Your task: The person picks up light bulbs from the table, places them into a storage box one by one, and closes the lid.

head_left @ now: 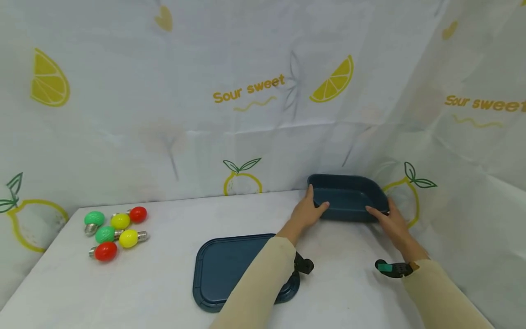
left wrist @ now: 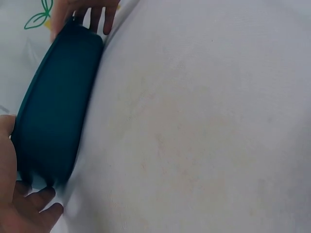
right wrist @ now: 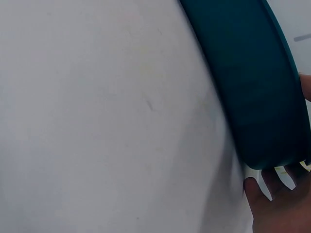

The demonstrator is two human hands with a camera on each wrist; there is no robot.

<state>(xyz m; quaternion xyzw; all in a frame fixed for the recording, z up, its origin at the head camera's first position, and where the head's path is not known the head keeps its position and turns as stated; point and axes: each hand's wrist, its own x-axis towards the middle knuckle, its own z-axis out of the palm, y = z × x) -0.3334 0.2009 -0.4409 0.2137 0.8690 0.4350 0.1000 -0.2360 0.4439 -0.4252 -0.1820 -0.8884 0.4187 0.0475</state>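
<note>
At the back right of the table, both hands grip a dark blue, rounded rectangular container [head_left: 345,214] by its two ends. My left hand [head_left: 305,211] holds the left end, thumb over the near rim; my right hand [head_left: 393,225] holds the right end the same way. In the left wrist view, the container's outer wall [left wrist: 59,102] stands between the fingers of both hands. The right wrist view shows the fingers of the right hand [right wrist: 282,206] bent around the end of the wall [right wrist: 252,87]. Whether its base touches the table cannot be told.
A flat dark blue lid [head_left: 230,265] lies at the front middle, partly under the left forearm. Several light bulbs lie grouped at the left, among them a red bulb [head_left: 106,252], a yellow bulb [head_left: 128,238] and a green bulb [head_left: 105,234]. A printed curtain [head_left: 263,137] hangs behind the table.
</note>
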